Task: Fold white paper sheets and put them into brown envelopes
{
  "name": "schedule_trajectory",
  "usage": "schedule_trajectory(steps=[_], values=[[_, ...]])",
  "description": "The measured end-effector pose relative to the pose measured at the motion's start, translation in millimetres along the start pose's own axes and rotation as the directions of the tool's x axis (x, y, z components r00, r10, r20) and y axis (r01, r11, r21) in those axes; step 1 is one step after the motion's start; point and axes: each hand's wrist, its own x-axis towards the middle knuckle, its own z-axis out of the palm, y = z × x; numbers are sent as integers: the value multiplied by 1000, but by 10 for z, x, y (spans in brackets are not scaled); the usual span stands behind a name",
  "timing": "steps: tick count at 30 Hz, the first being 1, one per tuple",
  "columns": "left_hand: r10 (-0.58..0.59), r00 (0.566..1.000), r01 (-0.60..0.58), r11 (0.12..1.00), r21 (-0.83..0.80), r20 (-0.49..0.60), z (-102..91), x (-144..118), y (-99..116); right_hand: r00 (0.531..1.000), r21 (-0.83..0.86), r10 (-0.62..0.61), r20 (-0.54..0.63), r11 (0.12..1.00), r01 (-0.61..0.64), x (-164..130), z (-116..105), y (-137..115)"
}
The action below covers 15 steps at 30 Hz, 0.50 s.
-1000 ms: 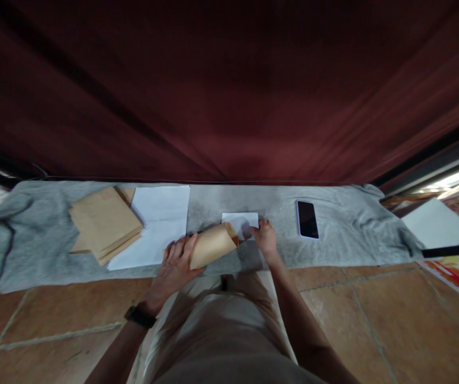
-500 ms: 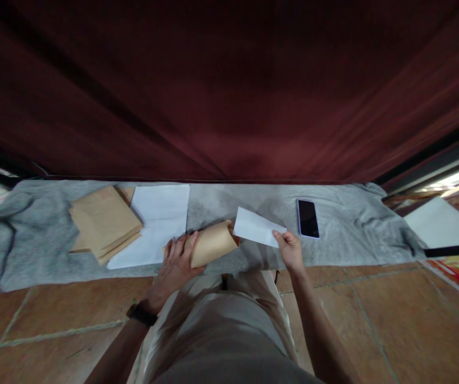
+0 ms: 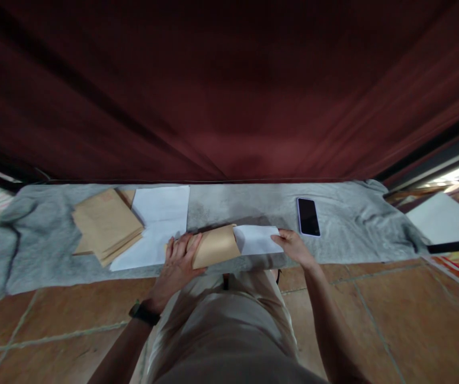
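Note:
A brown paper envelope (image 3: 216, 246) lies at the near edge of the grey cloth, its mouth toward the right. My left hand (image 3: 180, 258) grips its left end, fingers over the top and thumb along the near edge. My right hand (image 3: 292, 245) pinches the right end of a folded white paper (image 3: 255, 239) between thumb and fingers. The paper's left end meets the envelope's mouth and appears to be tucked slightly inside; how far in is hidden.
A grey cloth (image 3: 249, 201) covers the narrow surface. At left, a stack of brown envelopes (image 3: 107, 224) overlaps white sheets (image 3: 161, 208). A phone (image 3: 308, 217) lies right of my right hand. Dark red fabric (image 3: 229, 106) hangs behind. A white sheet (image 3: 445, 218) is at far right.
My right hand has brought the folded paper down and level with the envelope's mouth, its left end now at the opening. The envelope looks flatter. My left hand has stayed on it.

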Motion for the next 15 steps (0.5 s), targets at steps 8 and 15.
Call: schedule_trajectory(steps=[8,15], values=[[56,998,-54,997,-48,27,2,72,50,998,1,-30,57,1000,30,-58,502,6],[96,995,-93,994,-62,39,9,177,158,974,-188,-136,-179,977,102,-127,994,40]])
